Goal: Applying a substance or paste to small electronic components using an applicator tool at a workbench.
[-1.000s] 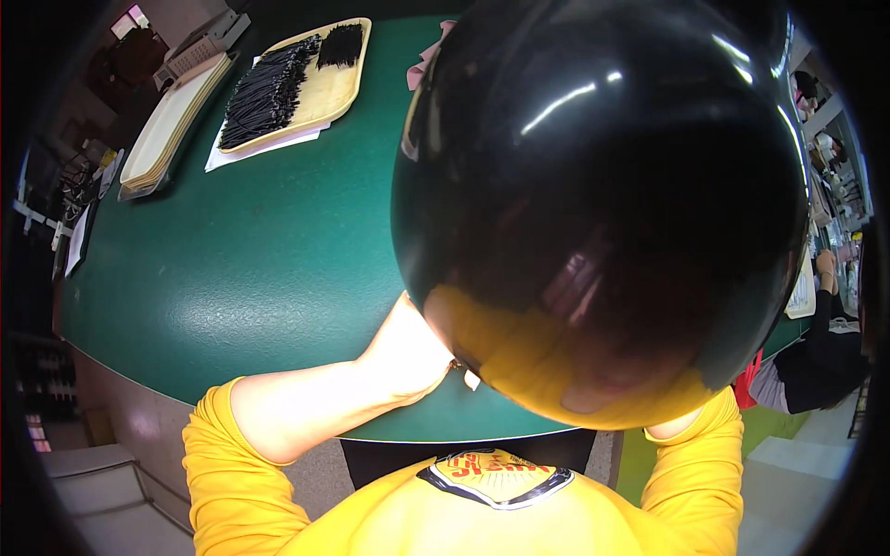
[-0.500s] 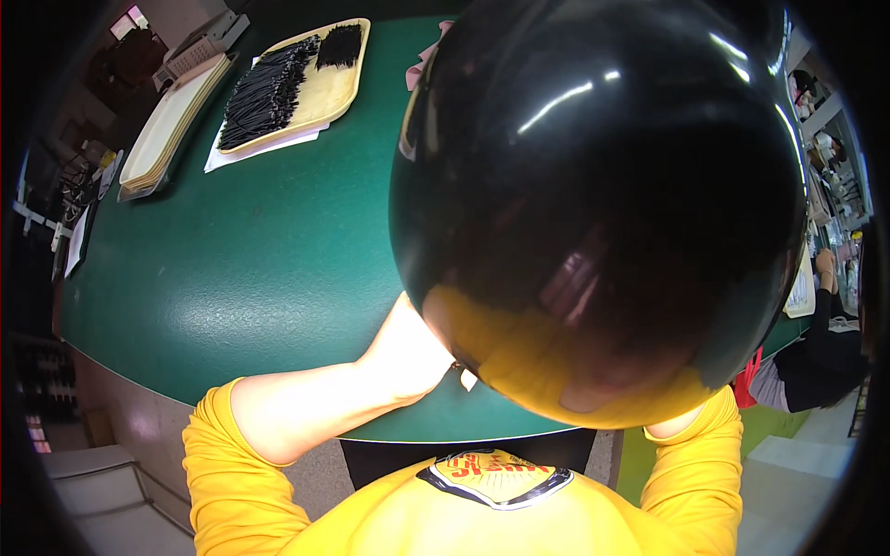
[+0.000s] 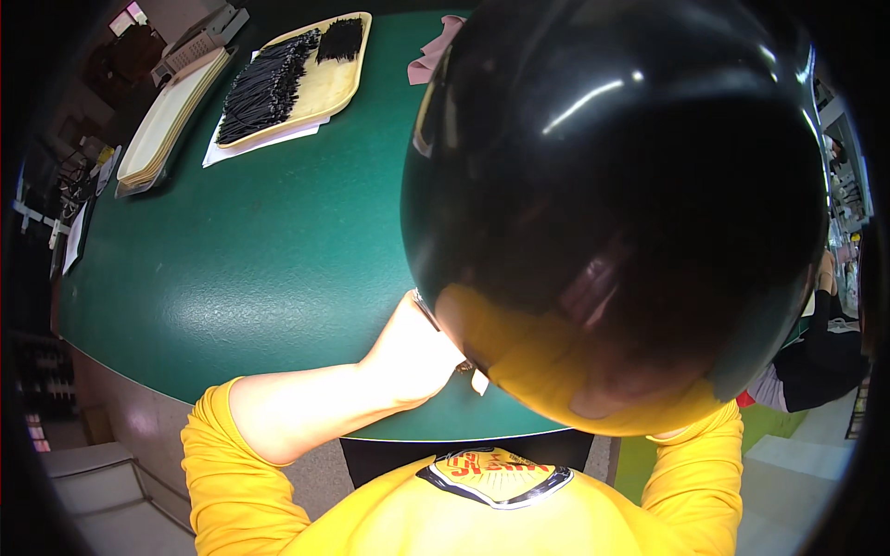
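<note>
A large glossy black dome point(image 3: 612, 213) fills the right middle of the head view and covers what lies beneath it. My left hand point(image 3: 413, 357) reaches in under its lower left edge, over the green tabletop. The back of that hand shows, brightly lit, while its fingers are hidden. Along the hand's far side shows a thin dark strip point(image 3: 426, 312), too small to name. Just right of the hand is a small pale bit point(image 3: 479, 382) that I cannot make out. My right hand is completely behind the dome; only the yellow sleeve of that arm shows.
A cream tray point(image 3: 324, 93) with bundles of thin black pieces lies on white paper at the far left of the green table point(image 3: 232, 241). Beside it is a stack of pale trays point(image 3: 167, 130). A pink cloth point(image 3: 434, 51) lies far back. Another person point(image 3: 816, 371) sits at right.
In the view, the black dome has shifted a little right and down. More of the pink cloth shows, and the thin dark strip has appeared beside my left hand, which is nearly still.
</note>
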The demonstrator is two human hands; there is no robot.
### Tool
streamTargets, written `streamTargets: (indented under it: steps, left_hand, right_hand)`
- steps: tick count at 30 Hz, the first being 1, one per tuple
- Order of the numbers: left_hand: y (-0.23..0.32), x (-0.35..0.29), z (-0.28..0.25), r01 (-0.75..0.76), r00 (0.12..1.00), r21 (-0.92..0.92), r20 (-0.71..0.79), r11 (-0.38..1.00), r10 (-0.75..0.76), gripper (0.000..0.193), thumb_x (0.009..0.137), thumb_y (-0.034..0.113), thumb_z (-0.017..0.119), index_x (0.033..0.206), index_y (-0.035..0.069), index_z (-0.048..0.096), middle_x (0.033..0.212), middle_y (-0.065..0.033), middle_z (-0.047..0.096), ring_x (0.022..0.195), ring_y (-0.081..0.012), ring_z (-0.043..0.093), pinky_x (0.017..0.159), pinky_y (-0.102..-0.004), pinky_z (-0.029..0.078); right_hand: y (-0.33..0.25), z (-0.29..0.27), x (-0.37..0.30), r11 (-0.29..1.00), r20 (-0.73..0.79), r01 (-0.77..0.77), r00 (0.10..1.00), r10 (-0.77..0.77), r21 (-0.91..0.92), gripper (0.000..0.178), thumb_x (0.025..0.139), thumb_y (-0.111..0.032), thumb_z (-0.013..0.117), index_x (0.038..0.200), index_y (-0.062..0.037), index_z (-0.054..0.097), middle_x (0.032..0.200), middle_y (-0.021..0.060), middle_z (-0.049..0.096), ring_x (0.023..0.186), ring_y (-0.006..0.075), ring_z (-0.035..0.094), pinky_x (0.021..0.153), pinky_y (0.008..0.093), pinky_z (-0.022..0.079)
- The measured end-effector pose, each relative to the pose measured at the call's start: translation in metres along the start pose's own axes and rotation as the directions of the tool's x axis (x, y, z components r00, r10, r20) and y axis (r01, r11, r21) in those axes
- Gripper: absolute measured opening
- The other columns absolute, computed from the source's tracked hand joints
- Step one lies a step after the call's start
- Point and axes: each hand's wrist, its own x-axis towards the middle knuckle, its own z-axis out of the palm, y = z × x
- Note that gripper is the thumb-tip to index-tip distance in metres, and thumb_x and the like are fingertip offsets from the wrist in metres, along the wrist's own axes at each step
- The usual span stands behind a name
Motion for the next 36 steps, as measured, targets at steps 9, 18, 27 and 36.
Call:
streamTargets:
  steps: [9, 18, 27, 36]
  left_hand:
    - [0.01, -0.004, 0.009, -0.011, 1.0, -0.329, -0.012, 0.944, 0.008, 0.014, 0.082, 0.002, 0.044, 0.097, 0.001, 0.044, 0.071, -0.0123, 0.053, 0.054, -0.0215, 0.055, 0.041, -0.0281, 0.045]
    - [0.002, 0.003, 0.002, 0.038, 0.996, -0.282, 0.084, 0.959, -0.014, 0.008, 0.083, 0.004, 0.045, 0.088, -0.001, 0.048, 0.065, -0.0133, 0.053, 0.051, -0.0203, 0.054, 0.041, -0.0275, 0.044]
    - [0.018, 0.001, 0.012, 0.065, 0.998, -0.124, 0.022, 0.99, -0.063, 0.012, 0.081, 0.009, 0.052, 0.074, 0.0, 0.052, 0.058, -0.0082, 0.052, 0.048, -0.0152, 0.052, 0.041, -0.0242, 0.04]
    - [0.023, -0.008, 0.016, -0.039, 0.999, -0.125, -0.014, 0.991, 0.037, 0.013, 0.083, 0.014, 0.052, 0.079, 0.002, 0.052, 0.062, -0.0048, 0.054, 0.05, -0.0115, 0.052, 0.045, -0.022, 0.041]
  right_hand:
    - [0.002, -0.001, -0.004, 0.954, 0.167, 0.245, 0.962, -0.217, -0.171, 0.032, 0.089, -0.026, 0.037, 0.109, -0.0014, 0.04, 0.102, 0.0133, 0.046, 0.094, 0.0231, 0.046, 0.083, 0.0327, 0.039]
    - [-0.003, 0.003, -0.004, 0.81, 0.384, 0.502, 0.842, -0.379, -0.303, 0.04, 0.089, -0.026, 0.036, 0.124, -0.0055, 0.03, 0.121, 0.0121, 0.038, 0.11, 0.0228, 0.04, 0.094, 0.0341, 0.033]
    - [-0.017, 0.011, 0.031, 0.846, 0.54, 0.524, 0.742, -0.397, -0.099, 0.044, 0.09, -0.026, 0.035, 0.128, -0.0068, 0.029, 0.126, 0.0106, 0.038, 0.112, 0.0212, 0.041, 0.095, 0.0343, 0.033]
    - [-0.007, -0.026, 0.028, -0.191, 0.737, 0.741, 0.533, -0.416, -0.644, 0.041, 0.079, -0.006, 0.056, 0.117, -0.0029, 0.041, 0.106, 0.0098, 0.052, 0.084, 0.015, 0.054, 0.063, 0.0228, 0.046]
